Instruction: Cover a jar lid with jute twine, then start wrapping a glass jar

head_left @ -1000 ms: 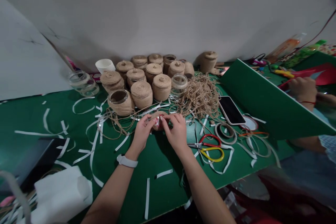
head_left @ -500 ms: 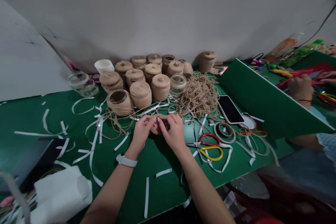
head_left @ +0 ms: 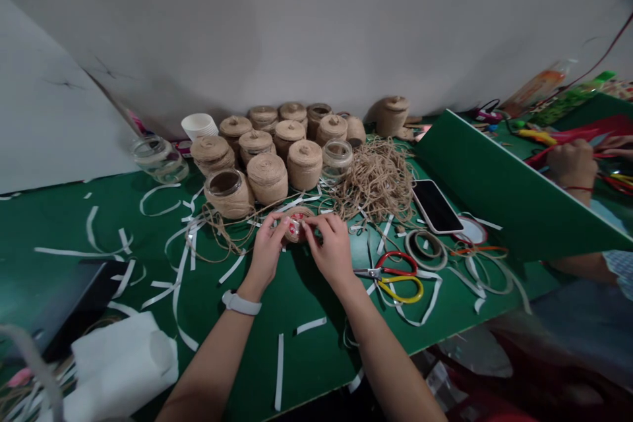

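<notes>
Between my hands is a small round lid [head_left: 298,225] with twine round its rim and a red and white face turned up toward me. My left hand [head_left: 270,244] pinches its left edge between thumb and fingers. On the right side, my right hand [head_left: 329,244] has its thumb and fingertips closed at the lid's edge. Just behind stand several twine-wrapped jars [head_left: 268,178], some with lids, one open-topped [head_left: 227,191]. A heap of loose twine [head_left: 378,181] lies behind and to the right.
Red and yellow scissors [head_left: 390,275], a tape roll [head_left: 424,247] and a phone [head_left: 437,206] lie to the right. A green board [head_left: 514,188] stands beyond, with another person's hand [head_left: 573,163] behind it. White strips [head_left: 180,297] are scattered left; clear jars [head_left: 161,159] stand behind.
The lid now shows more of its red and white face between my hands. My right fingers have shifted slightly right and opened a wider view of it. The whole view has moved a little.
</notes>
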Motion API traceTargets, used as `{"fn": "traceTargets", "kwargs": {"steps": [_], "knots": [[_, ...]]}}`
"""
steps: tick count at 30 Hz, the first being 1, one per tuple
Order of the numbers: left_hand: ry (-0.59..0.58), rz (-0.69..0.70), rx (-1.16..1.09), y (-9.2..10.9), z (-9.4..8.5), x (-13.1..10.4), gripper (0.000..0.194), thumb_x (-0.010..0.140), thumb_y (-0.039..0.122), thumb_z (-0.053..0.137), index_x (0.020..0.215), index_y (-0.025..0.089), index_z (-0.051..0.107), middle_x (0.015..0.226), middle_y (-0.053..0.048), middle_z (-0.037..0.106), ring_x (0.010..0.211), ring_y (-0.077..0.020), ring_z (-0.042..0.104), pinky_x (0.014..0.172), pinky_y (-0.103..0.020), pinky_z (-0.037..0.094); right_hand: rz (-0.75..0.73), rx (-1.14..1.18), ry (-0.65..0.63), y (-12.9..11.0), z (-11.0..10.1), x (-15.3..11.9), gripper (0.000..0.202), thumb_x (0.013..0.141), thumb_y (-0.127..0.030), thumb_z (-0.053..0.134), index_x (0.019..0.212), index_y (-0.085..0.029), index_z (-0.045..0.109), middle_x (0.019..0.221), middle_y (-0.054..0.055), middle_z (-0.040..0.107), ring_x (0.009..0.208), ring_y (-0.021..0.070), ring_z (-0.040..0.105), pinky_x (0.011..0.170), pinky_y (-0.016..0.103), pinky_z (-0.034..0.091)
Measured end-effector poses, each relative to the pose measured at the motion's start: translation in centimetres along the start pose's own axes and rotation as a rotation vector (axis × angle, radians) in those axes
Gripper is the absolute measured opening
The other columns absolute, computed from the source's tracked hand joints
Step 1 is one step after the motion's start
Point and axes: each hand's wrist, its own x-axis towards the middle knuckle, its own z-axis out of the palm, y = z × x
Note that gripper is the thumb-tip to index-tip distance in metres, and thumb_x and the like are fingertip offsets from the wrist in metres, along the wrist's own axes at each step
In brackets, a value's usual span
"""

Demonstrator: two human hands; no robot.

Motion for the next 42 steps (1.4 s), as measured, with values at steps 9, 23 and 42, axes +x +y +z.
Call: {"fn": "traceTargets", "kwargs": {"steps": [9, 23, 42], "knots": [[-0.095, -0.026, 0.038, 0.36, 0.09, -0.36, 0.029, 0.072, 0.038, 0.076, 0.079, 0.019, 0.054, 0.063, 0.003, 0.066, 0.056, -0.0104, 0.058, 0.052, -0.019, 0.04, 0.022, 0.033, 0.037, -0.04, 0.17, 0.07, 0.014, 0.095, -0.027, 0.052, 0.094, -0.02, 0.065, 0.09, 0.005, 0.066, 0.087, 0.0187, 0.057, 0.079, 0.033, 0.043], [-0.076, -0.056, 0.151, 0.01, -0.02, 0.03, 0.028, 0.07, 0.041, 0.076, 0.077, 0.016, 0.063, 0.058, 0.002, 0.065, 0.047, -0.0092, 0.053, 0.044, -0.018, 0.035, 0.021, -0.009, 0.013, -0.01, 0.28, -0.03, 0.017, 0.095, -0.029, 0.051, 0.096, -0.02, 0.065, 0.091, 0.006, 0.065, 0.088, 0.0197, 0.056, 0.078, 0.034, 0.042], [-0.038, -0.056, -0.035, 0.37, 0.09, 0.02, 0.028, 0.069, 0.034, 0.078, 0.089, 0.015, 0.071, 0.086, -0.004, 0.073, 0.073, -0.0145, 0.066, 0.064, -0.022, 0.05, 0.003, -0.041, 0.089, -0.26, 0.03, -0.24, 0.015, 0.094, -0.032, 0.055, 0.092, -0.021, 0.066, 0.088, 0.004, 0.063, 0.087, 0.0186, 0.055, 0.076, 0.033, 0.036]]}}
